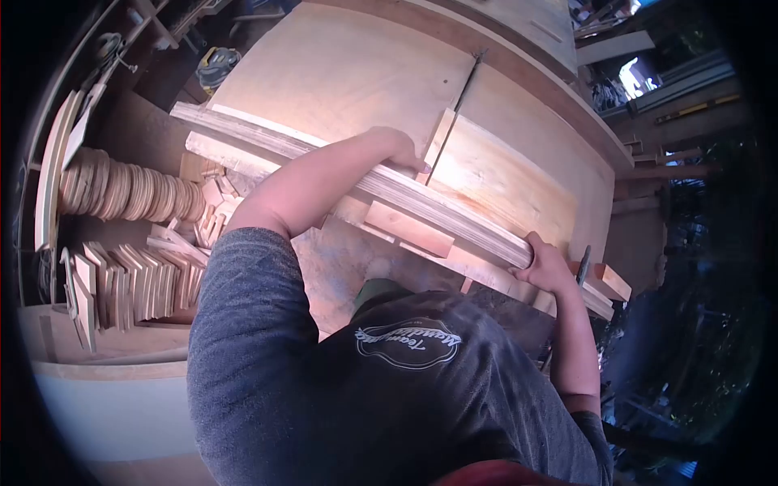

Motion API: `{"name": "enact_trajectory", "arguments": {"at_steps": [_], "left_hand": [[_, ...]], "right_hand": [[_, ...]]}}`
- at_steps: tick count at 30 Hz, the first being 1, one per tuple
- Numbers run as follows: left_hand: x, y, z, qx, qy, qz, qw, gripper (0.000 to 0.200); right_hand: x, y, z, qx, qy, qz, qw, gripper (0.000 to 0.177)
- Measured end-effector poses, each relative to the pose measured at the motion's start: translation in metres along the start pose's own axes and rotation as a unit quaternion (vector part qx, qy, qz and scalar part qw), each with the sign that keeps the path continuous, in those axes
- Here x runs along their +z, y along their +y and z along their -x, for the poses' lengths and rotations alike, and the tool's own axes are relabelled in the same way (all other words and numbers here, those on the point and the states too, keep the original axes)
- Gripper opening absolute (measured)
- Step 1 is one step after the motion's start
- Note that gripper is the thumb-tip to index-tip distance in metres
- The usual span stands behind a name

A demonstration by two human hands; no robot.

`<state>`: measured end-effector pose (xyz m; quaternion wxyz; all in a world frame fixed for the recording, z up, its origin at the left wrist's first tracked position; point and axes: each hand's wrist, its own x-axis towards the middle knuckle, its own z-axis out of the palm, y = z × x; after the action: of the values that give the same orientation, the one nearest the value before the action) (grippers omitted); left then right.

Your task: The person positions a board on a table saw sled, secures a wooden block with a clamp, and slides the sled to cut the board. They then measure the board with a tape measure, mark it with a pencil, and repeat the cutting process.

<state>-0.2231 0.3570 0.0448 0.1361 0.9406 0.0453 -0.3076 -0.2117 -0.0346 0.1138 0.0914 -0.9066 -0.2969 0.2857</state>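
Wooden board [450, 214]: right grip [538, 261] clasps end; uneven hold could tilt it.
Slot [465, 91]: near left grip [402, 152], closure unclear.

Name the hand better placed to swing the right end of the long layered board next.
Probably the right hand: it grips the long layered board at that end, while the left hand is near the board's middle.

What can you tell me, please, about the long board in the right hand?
The board is long, straight and pale, apparently wood, with lengthwise lines like plywood layers; whether it is one piece or stacked strips is unclear. It slants across the near side of the table. The left hand is at its far edge, near the middle; the right hand grips its right end.
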Motion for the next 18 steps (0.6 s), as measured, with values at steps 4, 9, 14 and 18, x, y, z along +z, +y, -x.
{"name": "enact_trajectory", "arguments": {"at_steps": [4,9,14,18], "left_hand": [[-0.014,-0.022,0.008,-0.004,-0.049,0.066,0.997,0.066],[-0.020,-0.050,0.015,-0.036,-0.031,0.007,0.999,0.055],[-0.026,-0.042,0.025,-0.024,0.004,0.111,0.994,0.054],[-0.037,-0.049,0.032,-0.013,0.030,0.130,0.991,0.057]], "right_hand": [[-0.018,0.015,-0.012,-0.017,-0.087,-0.094,0.992,0.062],[-0.026,0.051,-0.109,-0.098,0.193,-0.046,0.975,0.062],[-0.037,0.062,-0.181,0.052,0.183,-0.016,0.982,0.070],[-0.047,0.064,-0.196,0.049,0.134,0.022,0.990,0.080]]}}
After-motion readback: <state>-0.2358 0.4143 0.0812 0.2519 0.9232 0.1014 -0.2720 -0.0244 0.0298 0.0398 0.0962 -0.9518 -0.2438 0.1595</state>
